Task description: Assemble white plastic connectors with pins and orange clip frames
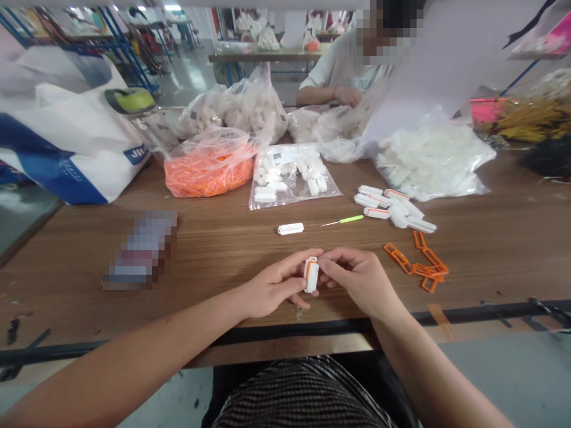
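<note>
My left hand (pixel 272 285) and my right hand (pixel 357 279) meet over the wooden table's front edge, both gripping a small white plastic part (pixel 311 276) with an orange strip along it. Just beyond my fingers lies a similar white part (pixel 291 229). To its right is a thin tool with a green handle (pixel 345 219). A loose heap of white parts with orange strips (pixel 388 208) sits further right, and linked orange plastic frames (pixel 419 264) lie close to my right hand.
The brown wooden table (pixel 57 285) holds a pixelated flat object (pixel 140 249), plastic bags of orange pieces (pixel 209 166) and white parts (pixel 289 175), and a large white-and-blue bag (pixel 66 148) at left. A co-worker's hand (pixel 348 96) rests beyond the bags.
</note>
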`<state>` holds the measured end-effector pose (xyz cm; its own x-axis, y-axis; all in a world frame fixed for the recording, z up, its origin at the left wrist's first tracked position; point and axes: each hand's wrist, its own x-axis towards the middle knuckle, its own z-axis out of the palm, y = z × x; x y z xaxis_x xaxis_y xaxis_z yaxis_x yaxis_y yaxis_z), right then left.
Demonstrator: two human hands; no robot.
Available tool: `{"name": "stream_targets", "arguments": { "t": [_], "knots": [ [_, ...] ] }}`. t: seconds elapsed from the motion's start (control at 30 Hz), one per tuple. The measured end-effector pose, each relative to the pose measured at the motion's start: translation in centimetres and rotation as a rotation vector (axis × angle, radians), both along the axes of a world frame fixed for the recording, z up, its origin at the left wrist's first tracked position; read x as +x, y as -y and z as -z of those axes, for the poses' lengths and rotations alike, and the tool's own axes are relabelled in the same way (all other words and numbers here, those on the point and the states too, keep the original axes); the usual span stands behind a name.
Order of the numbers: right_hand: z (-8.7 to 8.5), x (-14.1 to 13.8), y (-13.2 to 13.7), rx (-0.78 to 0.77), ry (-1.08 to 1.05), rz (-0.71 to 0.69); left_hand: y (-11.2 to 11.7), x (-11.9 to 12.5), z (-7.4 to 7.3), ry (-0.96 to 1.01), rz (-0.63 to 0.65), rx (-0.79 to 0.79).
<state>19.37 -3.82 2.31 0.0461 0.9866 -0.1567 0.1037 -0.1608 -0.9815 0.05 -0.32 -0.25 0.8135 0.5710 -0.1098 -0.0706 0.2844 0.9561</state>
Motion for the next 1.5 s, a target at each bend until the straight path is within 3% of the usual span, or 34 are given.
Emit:
{"name": "stream_targets", "arguments": {
  "t": [0.3, 0.47, 0.67, 0.87, 1.07, 1.27, 1.5],
  "knots": [
    [0.8, -0.8, 0.5, 0.098, -0.001, 0.032, 0.1, 0.2, -0.2, -0.022, -0.092, -0.033],
    [1.0, -0.9, 1.0, 0.171, 0.136, 0.044, -0.1, 0.1, -0.4, -0.042, -0.102, -0.059],
    [0.8, -1.1, 1.5, 0.246, 0.185, -0.025, 0.1, 0.2, -0.5, -0.094, -0.159, 0.123],
    [1.3, -2.1, 1.9, 0.259, 0.329, 0.037, 0.4, 0.4, -1.3, -0.183, -0.227, 0.324],
    [1.5, -2.3, 2.0, 0.364, 0.305, 0.046, 0.1, 0.4, -1.7, -0.197, -0.23, 0.391],
    [1.6, -2.7, 2.1, 0.405, 0.345, 0.053, 0.4, 0.6, -2.0, -0.2, -0.272, 0.307],
    [1.3, -1.8, 1.0, 0.152, 0.011, 0.053, -0.3, 0.1, -0.3, -0.006, -0.153, -0.065]
  ]
}}
